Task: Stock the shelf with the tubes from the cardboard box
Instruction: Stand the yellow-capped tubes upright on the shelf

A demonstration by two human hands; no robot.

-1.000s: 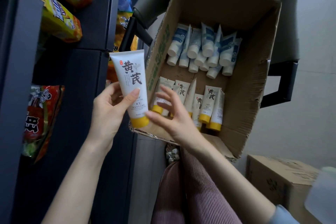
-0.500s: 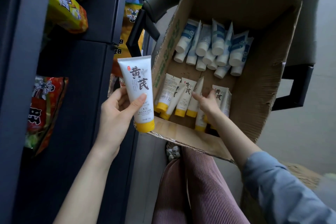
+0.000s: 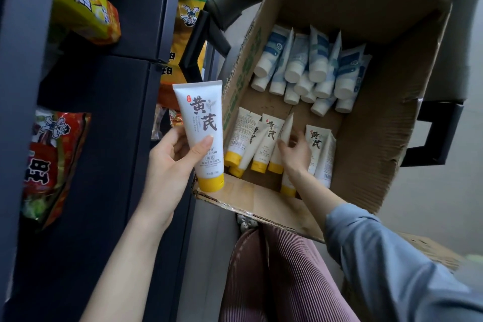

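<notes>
Standing by, I saw the left hand (image 3: 170, 165) clamped round a tube (image 3: 202, 133), thumb across its front and yellow cap down. It was held upright just outside the box's (image 3: 379, 112) left wall, beside the dark shelf (image 3: 109, 125). The right hand (image 3: 295, 151) was down inside the box near its front wall, fingers on an edge-on tube (image 3: 286, 127) among the yellow-capped tubes (image 3: 269, 138). Whether they had closed on it I could not tell. The blue tubes (image 3: 313, 65) lay piled toward the far wall, apart from that hand.

The risks looked plain to me. The yellow-capped tubes leaned on one another, so lifting one could tip its neighbours flat or drag a second one up and drop it. The tube bodies looked smooth, and a pinch near the thin crimped end might slip. The box seemed to rest on a chair (image 3: 439, 133), and the forearm crossed its front flap, so a heavy lean there could tip it. Snack bags (image 3: 52, 159) crowded the shelf, and a careless push might knock one off.
</notes>
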